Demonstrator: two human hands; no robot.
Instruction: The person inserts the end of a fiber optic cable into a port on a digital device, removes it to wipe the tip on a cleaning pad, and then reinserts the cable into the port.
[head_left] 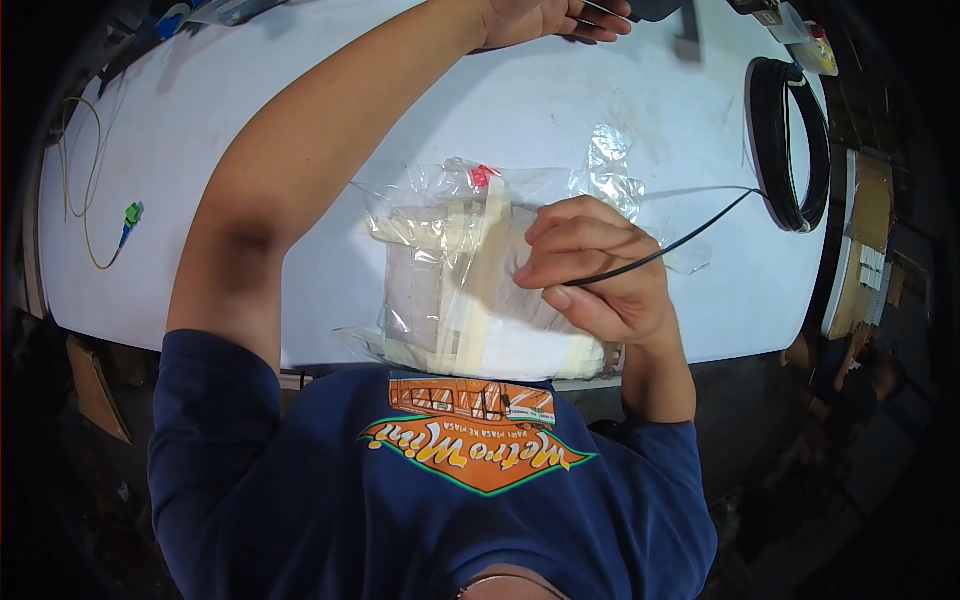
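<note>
Black cable (pixel 668 247) pinched in right hand (pixel 590 272) over plastic-wrapped bundle (pixel 455 290).

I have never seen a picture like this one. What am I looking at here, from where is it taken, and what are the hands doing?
There is no machine here: a person works with two bare hands. The single picture comes from a camera worn on the person's head, looking forward and down, so the blue shirt fills the bottom and the edges bend round.

The surface is a white table. On it lie a clear plastic bag with pale packed material inside, a coil of black cable at the right, and a thin yellow cable with a green connector at the left.

The right hand rests on the bag and pinches a thin black cable that runs to the coil. The left hand reaches to the far edge; what its grip touches is cut off.
</note>
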